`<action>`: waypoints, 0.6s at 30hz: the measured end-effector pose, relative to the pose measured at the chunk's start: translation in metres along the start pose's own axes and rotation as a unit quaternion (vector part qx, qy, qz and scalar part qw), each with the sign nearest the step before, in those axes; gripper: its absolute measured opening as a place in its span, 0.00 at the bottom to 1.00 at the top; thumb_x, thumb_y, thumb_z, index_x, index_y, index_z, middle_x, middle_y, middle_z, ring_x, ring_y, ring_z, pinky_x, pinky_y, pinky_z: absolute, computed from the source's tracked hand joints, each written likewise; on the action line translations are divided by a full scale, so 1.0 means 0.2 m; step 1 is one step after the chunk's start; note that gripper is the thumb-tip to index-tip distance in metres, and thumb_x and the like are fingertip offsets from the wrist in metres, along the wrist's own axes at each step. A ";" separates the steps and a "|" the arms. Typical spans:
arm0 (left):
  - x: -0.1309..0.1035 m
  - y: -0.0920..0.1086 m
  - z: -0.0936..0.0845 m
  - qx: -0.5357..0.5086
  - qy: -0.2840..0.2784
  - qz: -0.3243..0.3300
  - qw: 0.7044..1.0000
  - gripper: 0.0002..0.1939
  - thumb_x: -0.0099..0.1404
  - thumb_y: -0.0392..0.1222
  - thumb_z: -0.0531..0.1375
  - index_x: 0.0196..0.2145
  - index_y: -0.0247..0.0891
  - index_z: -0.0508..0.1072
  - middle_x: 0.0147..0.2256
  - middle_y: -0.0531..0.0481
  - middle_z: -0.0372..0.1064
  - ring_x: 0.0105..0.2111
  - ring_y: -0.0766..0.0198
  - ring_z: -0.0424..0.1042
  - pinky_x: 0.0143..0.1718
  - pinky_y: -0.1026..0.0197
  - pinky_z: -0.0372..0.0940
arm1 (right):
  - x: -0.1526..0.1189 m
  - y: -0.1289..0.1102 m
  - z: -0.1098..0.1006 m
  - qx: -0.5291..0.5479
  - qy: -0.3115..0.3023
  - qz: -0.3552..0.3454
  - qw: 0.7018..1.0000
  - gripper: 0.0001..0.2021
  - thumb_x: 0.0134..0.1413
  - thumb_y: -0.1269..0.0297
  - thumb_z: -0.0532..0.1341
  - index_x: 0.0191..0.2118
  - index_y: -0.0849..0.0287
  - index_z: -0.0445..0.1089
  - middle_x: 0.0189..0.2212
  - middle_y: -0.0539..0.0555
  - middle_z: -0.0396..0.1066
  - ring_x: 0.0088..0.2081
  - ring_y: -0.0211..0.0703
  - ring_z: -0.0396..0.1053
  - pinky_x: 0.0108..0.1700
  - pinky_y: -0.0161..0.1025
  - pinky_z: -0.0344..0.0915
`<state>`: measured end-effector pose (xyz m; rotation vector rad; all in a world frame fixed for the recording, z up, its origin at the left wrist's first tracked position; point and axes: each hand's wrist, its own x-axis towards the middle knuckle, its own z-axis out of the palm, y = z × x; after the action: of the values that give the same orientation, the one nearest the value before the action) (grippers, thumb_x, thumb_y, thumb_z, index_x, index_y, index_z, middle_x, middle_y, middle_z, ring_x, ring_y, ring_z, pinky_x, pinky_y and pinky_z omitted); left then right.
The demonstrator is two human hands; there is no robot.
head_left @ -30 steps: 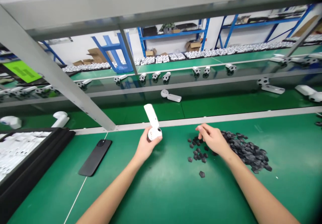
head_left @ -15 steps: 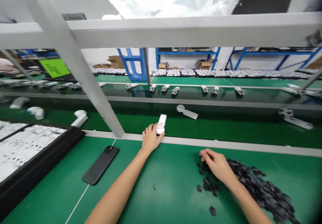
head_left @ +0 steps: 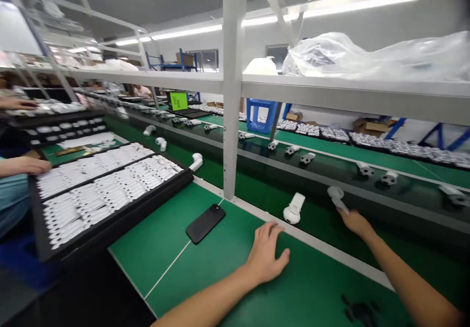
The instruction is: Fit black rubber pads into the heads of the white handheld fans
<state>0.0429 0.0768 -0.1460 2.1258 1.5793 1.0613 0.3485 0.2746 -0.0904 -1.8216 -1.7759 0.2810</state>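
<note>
My left hand (head_left: 267,254) is over the green bench near its pale edge strip, fingers spread and holding nothing. Just beyond its fingertips, a white round-headed device (head_left: 294,208) lies on the dark green belt with its handle pointing away. My right hand (head_left: 357,223) reaches over the belt, fingers closed on the handle end of another white round-headed device (head_left: 336,195), which looks blurred. Small black pieces (head_left: 362,312) lie on the bench at the bottom right, partly out of view and smeared.
A black phone (head_left: 205,223) lies left of my left hand. Black trays (head_left: 121,209) of white parts stand further left, with another person's hand (head_left: 35,165) at their edge. A grey post (head_left: 230,121) rises at the bench edge. More white devices (head_left: 308,157) lie along the far strip.
The view has swung left. My left hand has let go of the white device and drawn back. My right hand has left the black pieces and taken hold of another device on the belt.
</note>
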 end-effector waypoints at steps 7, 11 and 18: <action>-0.32 0.14 -0.07 -0.468 -0.040 -0.136 0.872 0.22 0.75 0.54 0.56 0.61 0.42 0.67 0.57 0.39 0.66 0.54 0.52 0.68 0.59 0.48 0.61 | -1.00 -0.24 0.00 0.228 -0.202 0.047 0.951 0.37 0.67 0.31 0.47 0.49 0.62 0.76 0.28 0.58 0.75 0.29 0.48 0.72 0.32 0.39 0.71; -0.35 0.33 -0.04 -0.726 -0.072 -0.170 0.662 0.29 0.73 0.63 0.54 0.48 0.31 0.75 0.41 0.37 0.77 0.45 0.50 0.76 0.51 0.49 0.68 | -1.67 -0.39 0.01 0.301 -0.182 -0.046 0.935 0.31 0.66 0.38 0.57 0.64 0.55 0.69 0.49 0.61 0.77 0.44 0.56 0.77 0.43 0.42 0.74; -0.64 0.47 0.06 -0.853 -0.234 -0.308 0.350 0.38 0.73 0.71 0.41 0.33 0.34 0.72 0.17 0.52 0.65 0.12 0.66 0.63 0.13 0.65 0.62 | -1.75 -0.46 -0.10 0.382 0.125 0.007 0.916 0.26 0.73 0.42 0.50 0.50 0.54 0.77 0.48 0.61 0.74 0.53 0.58 0.70 0.53 0.49 0.68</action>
<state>0.0998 -0.0708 -0.1457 0.1086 0.1459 0.7803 0.2481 -0.0730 -0.1086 -1.2324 -1.2207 0.6163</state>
